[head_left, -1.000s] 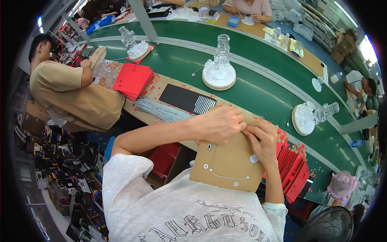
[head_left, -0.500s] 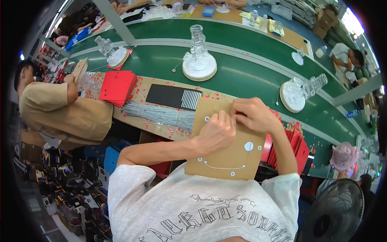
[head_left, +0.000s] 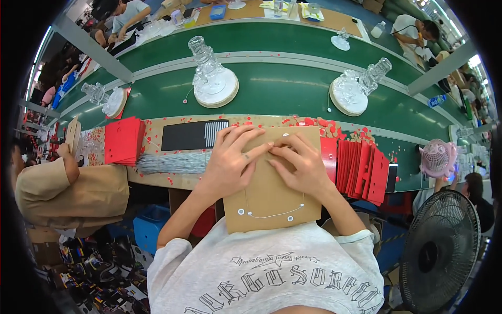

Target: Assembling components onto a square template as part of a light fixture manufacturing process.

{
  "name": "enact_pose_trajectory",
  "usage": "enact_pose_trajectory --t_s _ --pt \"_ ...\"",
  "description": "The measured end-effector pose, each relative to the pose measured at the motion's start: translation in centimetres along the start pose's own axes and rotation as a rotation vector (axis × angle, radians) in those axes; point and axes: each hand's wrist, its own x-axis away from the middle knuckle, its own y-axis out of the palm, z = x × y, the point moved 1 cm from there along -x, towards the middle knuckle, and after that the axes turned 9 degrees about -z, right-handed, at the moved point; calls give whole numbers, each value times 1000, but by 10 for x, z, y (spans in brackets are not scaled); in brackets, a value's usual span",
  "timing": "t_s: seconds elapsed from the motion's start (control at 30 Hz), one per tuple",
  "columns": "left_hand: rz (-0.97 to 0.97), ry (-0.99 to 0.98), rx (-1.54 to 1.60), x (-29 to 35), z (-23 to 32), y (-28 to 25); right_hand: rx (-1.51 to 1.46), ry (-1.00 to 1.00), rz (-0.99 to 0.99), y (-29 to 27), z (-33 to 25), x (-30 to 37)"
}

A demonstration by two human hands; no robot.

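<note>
A brown cardboard panel (head_left: 273,189) rests in front of my chest, its upper part over the table's near edge. A white cord (head_left: 277,215) sags across its lower part between two small holes, with white round eyelets (head_left: 241,212) nearby. My left hand (head_left: 230,159) lies over the panel's upper left, index finger stretched toward the middle. From the right, my right hand (head_left: 299,165) brings its bent fingers to meet that fingertip. Both hands are closed at the fingertips around a spot near the panel's upper middle. Whatever they pinch is too small or hidden to make out.
A bundle of grey wires (head_left: 172,163), a black sheet with pale strips (head_left: 183,135) and red card stacks (head_left: 123,141) lie on the table. More red cards (head_left: 361,170) stand at right. Clear ornaments on round bases (head_left: 216,86) sit on the green belt. A black fan (head_left: 439,251) stands at lower right.
My left hand has gone from a fist-like pinch to longer, more extended fingers over the panel's upper left. The right hand has lowered its wrist. The whole view has turned right.
</note>
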Motion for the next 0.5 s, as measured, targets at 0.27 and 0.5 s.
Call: enact_pose_trajectory --t_s 0.27,0.5 --pt "23 52 -9 4 -2 16 -185 187 53 2 11 5" --pt "2 -4 -53 10 1 18 -134 114 -110 -15 25 -30"
